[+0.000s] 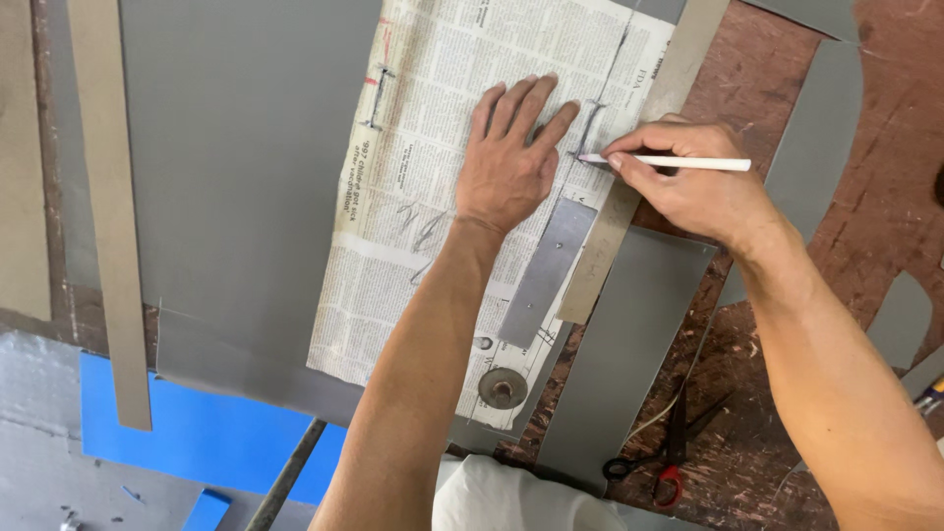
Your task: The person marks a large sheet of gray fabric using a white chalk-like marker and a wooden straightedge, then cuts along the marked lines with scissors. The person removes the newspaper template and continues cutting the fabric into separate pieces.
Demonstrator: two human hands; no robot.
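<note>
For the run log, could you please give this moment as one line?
left hand: flat on newspaper | right hand: white pencil, tip at newspaper | scissors: idle

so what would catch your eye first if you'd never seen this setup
First the two hands at the centre top: the left hand pressed flat on a sheet of newspaper spread over a large grey sheet, and the right hand holding a white pencil with its tip at the paper. Next, the bright blue panel at lower left and the scissors with a red handle at lower right.
</note>
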